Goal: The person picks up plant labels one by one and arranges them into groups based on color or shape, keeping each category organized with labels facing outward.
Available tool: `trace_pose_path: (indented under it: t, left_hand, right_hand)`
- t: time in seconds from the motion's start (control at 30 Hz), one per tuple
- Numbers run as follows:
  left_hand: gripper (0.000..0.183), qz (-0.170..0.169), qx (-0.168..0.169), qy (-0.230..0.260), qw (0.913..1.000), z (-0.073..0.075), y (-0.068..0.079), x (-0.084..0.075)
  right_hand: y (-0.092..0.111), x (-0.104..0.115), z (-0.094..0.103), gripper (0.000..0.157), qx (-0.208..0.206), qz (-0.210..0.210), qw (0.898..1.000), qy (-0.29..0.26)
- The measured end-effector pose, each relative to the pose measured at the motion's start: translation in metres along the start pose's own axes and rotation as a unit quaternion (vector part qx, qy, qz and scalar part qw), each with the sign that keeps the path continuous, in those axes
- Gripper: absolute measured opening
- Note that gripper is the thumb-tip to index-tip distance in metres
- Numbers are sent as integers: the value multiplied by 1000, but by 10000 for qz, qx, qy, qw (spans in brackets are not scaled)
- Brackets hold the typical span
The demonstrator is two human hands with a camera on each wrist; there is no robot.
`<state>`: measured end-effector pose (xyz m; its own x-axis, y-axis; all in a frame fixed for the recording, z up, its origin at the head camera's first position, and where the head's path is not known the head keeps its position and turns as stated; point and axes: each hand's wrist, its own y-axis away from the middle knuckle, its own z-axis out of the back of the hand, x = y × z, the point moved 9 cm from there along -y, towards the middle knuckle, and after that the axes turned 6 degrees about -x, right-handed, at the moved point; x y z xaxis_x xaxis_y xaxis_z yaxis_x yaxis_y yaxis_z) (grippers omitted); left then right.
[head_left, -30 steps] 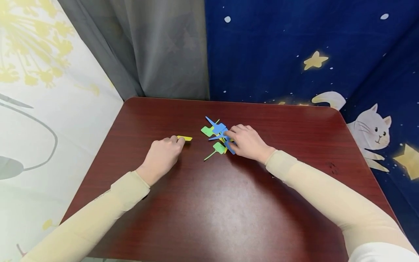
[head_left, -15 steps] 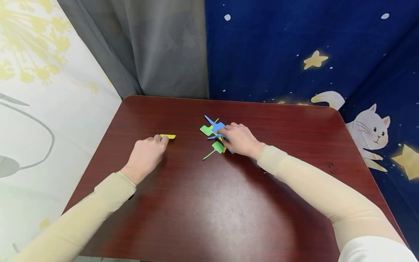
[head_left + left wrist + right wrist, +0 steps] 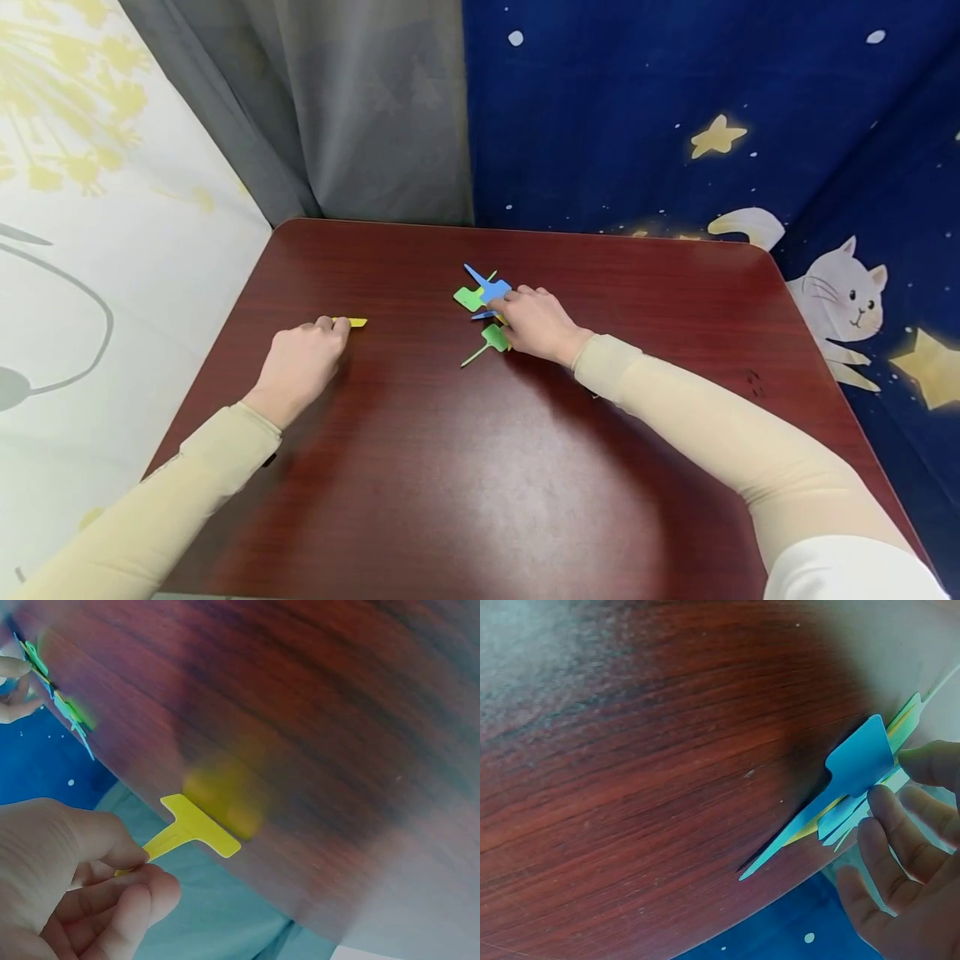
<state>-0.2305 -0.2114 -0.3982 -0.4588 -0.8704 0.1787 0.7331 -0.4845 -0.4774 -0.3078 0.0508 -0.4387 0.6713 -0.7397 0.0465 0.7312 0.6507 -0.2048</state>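
Observation:
Pinched between thumb and fingers of my left hand (image 3: 303, 358) is a yellow T-shaped plant label (image 3: 193, 826), held by its stem above the table's left side, wide head outward. My right hand (image 3: 542, 325) is at a loose pile of similar plant labels near the table's middle, its fingertips touching the pile. A blue label (image 3: 862, 754) lies on the right side of that pile, stem toward the lower left in the right wrist view. Another blue label (image 3: 494, 291) overlaps a green label (image 3: 469, 298). Nearer me lies a second green label (image 3: 495, 337). The right hand covers part of the pile.
The dark red-brown wooden table (image 3: 420, 467) has rounded far corners. Behind it hang a grey curtain (image 3: 382, 108) and a blue starry curtain (image 3: 600, 108). A pale patterned sheet (image 3: 75, 275) hangs at the left.
My left hand has moved left with the yellow plant label, away from the pile. The right hand has shifted slightly left and covers more of the blue labels.

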Motion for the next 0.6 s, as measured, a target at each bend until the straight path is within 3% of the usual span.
trace_pose_path:
  t: [0.13, 0.37, 0.6]
  left_hand:
    - [16, 73, -62, 47, 9999, 0, 4, 1]
    - [14, 418, 329, 196, 9984, -11, 13, 2]
    - [11, 662, 450, 300, 9963, -16, 18, 3]
  right_hand:
    - [-3, 1, -2, 26, 70, -40, 9999, 93]
    - [-5, 1, -6, 25, 106, -120, 9996, 233]
    - [-8, 5, -7, 30, 103, -178, 9990, 393]
